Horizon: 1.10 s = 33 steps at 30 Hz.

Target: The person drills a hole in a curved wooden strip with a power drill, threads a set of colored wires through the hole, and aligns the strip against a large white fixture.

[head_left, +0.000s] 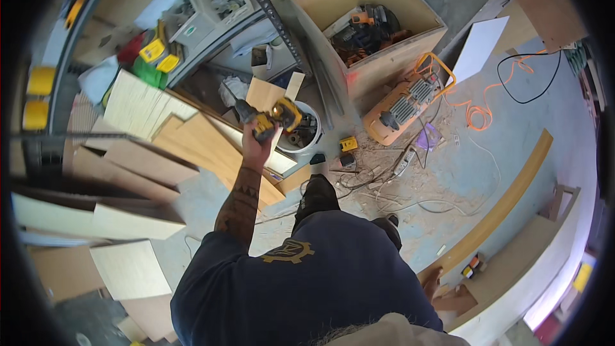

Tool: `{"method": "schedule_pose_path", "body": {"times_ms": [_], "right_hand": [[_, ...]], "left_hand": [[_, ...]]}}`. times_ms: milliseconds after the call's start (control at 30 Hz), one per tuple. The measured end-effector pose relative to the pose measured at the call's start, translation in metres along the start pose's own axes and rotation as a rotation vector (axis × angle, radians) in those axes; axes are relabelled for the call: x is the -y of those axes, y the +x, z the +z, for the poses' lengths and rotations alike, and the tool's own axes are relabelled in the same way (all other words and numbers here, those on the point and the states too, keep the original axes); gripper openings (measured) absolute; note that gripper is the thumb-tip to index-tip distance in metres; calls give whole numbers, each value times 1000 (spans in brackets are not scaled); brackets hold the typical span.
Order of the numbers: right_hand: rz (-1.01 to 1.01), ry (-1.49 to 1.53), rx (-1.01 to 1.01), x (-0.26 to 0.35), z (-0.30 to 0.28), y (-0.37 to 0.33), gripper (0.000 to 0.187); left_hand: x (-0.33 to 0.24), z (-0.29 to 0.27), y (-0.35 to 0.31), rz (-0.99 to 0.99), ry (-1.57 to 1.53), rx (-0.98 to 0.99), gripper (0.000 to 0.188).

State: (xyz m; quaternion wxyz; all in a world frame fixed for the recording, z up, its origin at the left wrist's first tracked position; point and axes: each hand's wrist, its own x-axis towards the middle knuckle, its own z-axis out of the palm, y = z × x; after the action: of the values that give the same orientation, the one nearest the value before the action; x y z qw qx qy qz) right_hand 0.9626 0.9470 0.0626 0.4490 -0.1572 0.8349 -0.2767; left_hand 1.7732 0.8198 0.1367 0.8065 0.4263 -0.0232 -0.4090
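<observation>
My left hand (256, 148) is raised at the end of my outstretched arm, its fingers closed round a yellow-and-black cordless drill (261, 125). The drill's long bit points up and left, and its yellow-and-black base sits to the right of my fingers. Low at the right, my right hand (442, 291) is partly hidden by my torso. Its visible fingers are apart, by the near end of a long curved-looking wooden plank (506, 202) and a pale panel box (512, 269). I see nothing held in it.
A white bucket (318, 129) of hardware stands beyond the drill, beside metal shelving (269, 9). Further back are a wooden chest (391, 57) holding tools and an orange machine (400, 106). Cables and sawdust (378, 176) cover the floor ahead; loose boards (138, 160) lie left.
</observation>
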Motion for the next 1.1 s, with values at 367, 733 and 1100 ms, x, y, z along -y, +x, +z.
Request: {"method": "schedule_pose_path", "body": {"times_ms": [367, 733, 1100], "right_hand": [[105, 297, 57, 12, 67, -202, 85], [321, 515, -21, -26, 73, -256, 74], [490, 538, -107, -57, 25, -214, 84]], "left_hand": [[31, -25, 277, -141, 17, -90, 10], [119, -116, 112, -415, 595, -225, 41], [144, -205, 15, -778, 1190, -32, 49]]}}
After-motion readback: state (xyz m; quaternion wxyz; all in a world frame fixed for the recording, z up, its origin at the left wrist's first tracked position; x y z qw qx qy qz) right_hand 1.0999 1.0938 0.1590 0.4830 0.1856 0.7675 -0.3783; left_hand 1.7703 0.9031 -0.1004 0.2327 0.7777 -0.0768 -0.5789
